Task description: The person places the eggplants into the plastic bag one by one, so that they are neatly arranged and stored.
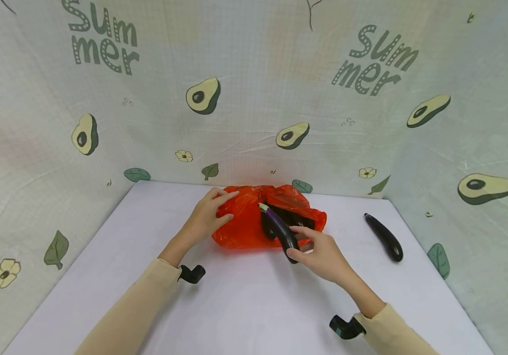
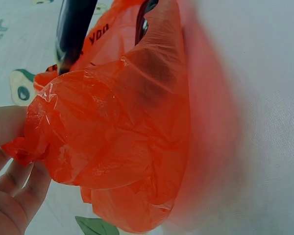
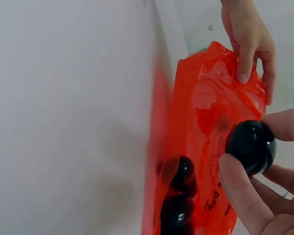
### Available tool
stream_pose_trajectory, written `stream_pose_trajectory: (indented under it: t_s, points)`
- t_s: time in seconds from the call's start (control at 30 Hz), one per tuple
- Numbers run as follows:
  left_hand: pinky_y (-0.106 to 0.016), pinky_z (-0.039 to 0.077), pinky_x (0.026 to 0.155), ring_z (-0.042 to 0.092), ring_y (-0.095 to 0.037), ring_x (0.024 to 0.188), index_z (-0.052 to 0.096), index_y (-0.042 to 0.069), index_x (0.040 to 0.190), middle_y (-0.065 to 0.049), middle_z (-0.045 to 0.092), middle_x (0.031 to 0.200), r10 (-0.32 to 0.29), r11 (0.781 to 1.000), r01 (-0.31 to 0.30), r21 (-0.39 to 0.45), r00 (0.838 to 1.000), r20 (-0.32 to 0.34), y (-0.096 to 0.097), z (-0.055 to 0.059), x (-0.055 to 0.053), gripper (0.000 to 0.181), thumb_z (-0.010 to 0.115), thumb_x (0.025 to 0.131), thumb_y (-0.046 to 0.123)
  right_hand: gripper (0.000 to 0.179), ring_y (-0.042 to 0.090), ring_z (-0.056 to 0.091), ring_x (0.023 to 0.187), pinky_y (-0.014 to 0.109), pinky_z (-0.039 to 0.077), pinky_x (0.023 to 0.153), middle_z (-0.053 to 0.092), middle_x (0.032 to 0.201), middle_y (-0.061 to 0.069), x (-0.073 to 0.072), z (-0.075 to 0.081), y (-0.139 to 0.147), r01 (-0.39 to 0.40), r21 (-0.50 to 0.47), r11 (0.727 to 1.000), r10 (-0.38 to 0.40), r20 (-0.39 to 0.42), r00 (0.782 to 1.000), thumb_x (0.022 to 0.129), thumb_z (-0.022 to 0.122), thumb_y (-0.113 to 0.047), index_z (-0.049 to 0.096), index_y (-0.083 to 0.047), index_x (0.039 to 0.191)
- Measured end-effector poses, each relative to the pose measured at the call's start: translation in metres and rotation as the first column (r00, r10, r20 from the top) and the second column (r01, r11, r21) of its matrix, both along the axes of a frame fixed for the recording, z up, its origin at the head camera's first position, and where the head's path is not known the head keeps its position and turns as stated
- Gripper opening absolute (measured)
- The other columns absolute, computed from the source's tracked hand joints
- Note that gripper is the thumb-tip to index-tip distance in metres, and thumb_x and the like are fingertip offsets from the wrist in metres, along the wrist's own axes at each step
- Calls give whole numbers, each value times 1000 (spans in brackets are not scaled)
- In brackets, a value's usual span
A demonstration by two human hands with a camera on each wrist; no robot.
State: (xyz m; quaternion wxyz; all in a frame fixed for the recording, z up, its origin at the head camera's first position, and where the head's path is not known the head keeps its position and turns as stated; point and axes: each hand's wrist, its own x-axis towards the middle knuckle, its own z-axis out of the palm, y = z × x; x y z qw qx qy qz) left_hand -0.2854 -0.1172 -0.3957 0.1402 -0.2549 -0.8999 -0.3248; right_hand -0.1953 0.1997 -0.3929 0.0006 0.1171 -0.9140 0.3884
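Observation:
A red plastic bag (image 1: 245, 222) lies at the back of the table, its mouth facing right. Inside it several dark, glossy eggplants (image 3: 178, 210) show through the opening. My left hand (image 1: 207, 214) grips the bag's left end; in the left wrist view a crumpled corner sits between thumb and fingers (image 2: 29, 188). In front of the bag's mouth my right hand (image 1: 322, 254) holds an eggplant (image 1: 280, 229) near its round bottom end, with the stem end tilted up and to the left. The right wrist view shows that round end between thumb and fingers.
Another eggplant (image 1: 384, 237) lies alone on the white table (image 1: 254, 305), near its right edge. A pale cloth (image 1: 245, 64) printed with avocados, leaves and flowers hangs behind the table and at both sides.

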Motion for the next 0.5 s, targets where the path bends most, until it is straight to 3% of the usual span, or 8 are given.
stream_pose_trajectory:
  t_s: [0.2, 0.5]
  points:
    - [-26, 53, 76, 50, -15, 94, 54, 22, 141, 2, 47, 115, -4, 1000, 4, -1, 1000, -13, 1, 2, 1, 65, 80, 82, 13, 55, 15, 66, 81, 28, 55, 63, 67, 111, 2, -4, -1, -8, -27, -15, 1000, 26, -12, 1000, 83, 79, -29, 60, -22, 133]
    - [-26, 53, 76, 50, -15, 94, 54, 21, 141, 2, 48, 116, -15, 1000, 15, -4, 1000, -13, 2, 2, 3, 65, 80, 82, 13, 53, 17, 66, 79, 30, 56, 68, 69, 106, 7, -31, -16, -23, -2, -9, 1000, 1, -35, 999, 82, 79, -28, 61, -14, 131]
